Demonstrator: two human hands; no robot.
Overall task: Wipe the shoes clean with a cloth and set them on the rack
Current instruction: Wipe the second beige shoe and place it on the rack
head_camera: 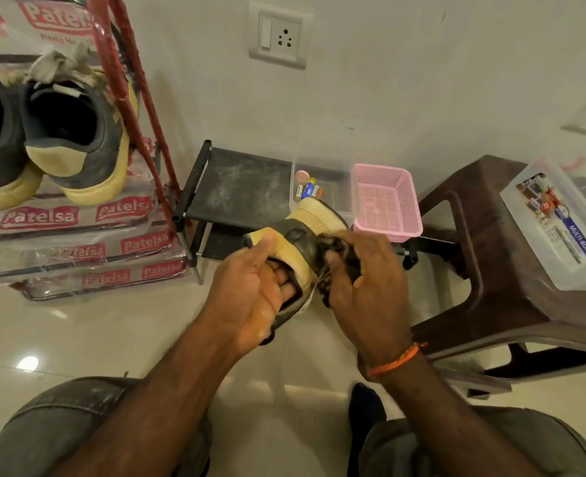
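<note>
A tan and dark grey shoe [310, 218] is held in the air at the centre of the view. My left hand [250, 294] grips it at the heel, with fingers inside the opening and the thumb on the tan heel tab. My right hand [367, 280] holds a dark crumpled cloth [336, 251] pressed against the shoe's side. Two matching grey and yellow shoes [74, 132] stand on a red-framed rack [136, 108] at the left, heels toward me. A low black rack [240, 180] stands against the wall behind the held shoe.
On the black rack sit a clear box with batteries [307, 189] and a pink basket [388, 201]. A brown plastic stool [484, 249] at the right carries a clear lidded box [556, 222]. Wrapped "Patelsa" packs [78, 249] lie under the red rack. Glossy tiled floor [78, 339] lies below.
</note>
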